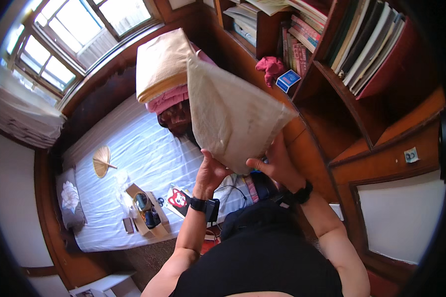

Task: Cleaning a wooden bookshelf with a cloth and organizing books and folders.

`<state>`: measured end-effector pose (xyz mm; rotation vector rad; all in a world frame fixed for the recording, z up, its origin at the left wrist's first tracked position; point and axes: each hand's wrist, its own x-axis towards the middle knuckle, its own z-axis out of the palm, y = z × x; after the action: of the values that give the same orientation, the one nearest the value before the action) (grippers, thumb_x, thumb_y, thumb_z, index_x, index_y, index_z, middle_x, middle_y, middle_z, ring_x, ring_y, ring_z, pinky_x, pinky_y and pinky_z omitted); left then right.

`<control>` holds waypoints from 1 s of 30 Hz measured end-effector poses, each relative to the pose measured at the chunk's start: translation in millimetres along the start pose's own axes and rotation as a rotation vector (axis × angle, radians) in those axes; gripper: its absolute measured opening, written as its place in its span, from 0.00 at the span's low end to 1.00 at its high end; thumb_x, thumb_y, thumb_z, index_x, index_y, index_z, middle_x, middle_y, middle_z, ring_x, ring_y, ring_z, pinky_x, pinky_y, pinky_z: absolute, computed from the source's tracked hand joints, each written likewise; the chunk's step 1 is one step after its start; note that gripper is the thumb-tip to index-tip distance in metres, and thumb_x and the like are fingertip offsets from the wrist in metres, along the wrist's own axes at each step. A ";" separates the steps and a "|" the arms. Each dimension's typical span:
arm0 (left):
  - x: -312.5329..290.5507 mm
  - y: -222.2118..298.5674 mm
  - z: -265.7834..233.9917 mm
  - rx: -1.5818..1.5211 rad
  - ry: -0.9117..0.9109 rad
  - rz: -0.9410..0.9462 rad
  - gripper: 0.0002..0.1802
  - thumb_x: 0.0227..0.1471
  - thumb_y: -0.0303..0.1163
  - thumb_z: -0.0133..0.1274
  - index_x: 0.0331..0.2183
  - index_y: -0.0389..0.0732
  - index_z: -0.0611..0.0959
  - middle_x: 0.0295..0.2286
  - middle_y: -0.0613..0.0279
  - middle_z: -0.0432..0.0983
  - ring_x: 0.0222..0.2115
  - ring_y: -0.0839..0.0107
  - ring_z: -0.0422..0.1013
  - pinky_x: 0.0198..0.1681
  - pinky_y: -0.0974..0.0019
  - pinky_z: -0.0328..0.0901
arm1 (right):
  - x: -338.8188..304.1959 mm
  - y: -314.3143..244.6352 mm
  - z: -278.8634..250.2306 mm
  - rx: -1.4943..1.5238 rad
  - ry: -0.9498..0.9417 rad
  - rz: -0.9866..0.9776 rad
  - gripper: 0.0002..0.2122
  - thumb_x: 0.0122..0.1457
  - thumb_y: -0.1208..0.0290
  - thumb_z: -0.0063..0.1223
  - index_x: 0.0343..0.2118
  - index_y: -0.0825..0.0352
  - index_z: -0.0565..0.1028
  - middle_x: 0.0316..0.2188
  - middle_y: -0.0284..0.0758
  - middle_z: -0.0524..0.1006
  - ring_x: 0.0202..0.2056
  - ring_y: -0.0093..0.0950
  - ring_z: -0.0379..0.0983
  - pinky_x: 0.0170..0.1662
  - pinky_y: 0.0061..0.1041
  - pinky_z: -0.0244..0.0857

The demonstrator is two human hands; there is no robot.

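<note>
Both my hands grip a folded cream cloth (238, 111) by its near edge, holding it up over the side of the bed. My left hand (211, 174) is closed at its lower left corner, thumb upward. My right hand (281, 167) pinches the lower right part, with the thumb across the front and most fingers hidden behind it. The cloth spreads away from me, and its right edge is slightly smeared by motion. Just behind it stands a stack of folded cream and pink bedding (166, 64) on a dark reddish-brown bundle (176, 119).
A bed with a striped white sheet (134, 128) carries a hand fan (102, 162), a pillow (74, 203), a cardboard box of small items (151, 225) and scissors (160, 201). Wooden shelves (332, 119) hold books, a pink cloth (270, 68) and a blue box (288, 80).
</note>
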<state>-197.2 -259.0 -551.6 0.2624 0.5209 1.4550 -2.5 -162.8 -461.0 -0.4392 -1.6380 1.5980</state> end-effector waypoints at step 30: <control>68.5 1.0 102.6 0.101 -0.256 0.174 0.44 0.57 0.56 0.51 0.64 0.42 0.57 0.63 0.55 0.56 0.63 0.55 0.54 0.65 0.47 0.51 | -28.3 -39.1 -27.2 -0.557 0.074 -0.652 0.24 0.52 0.71 0.66 0.47 0.62 0.62 0.63 0.57 0.57 0.65 0.50 0.55 0.67 0.49 0.41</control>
<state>-146.1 -177.1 -474.9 0.5782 0.3706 1.5378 45.9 -170.5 -435.0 -0.1965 -1.9011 0.6376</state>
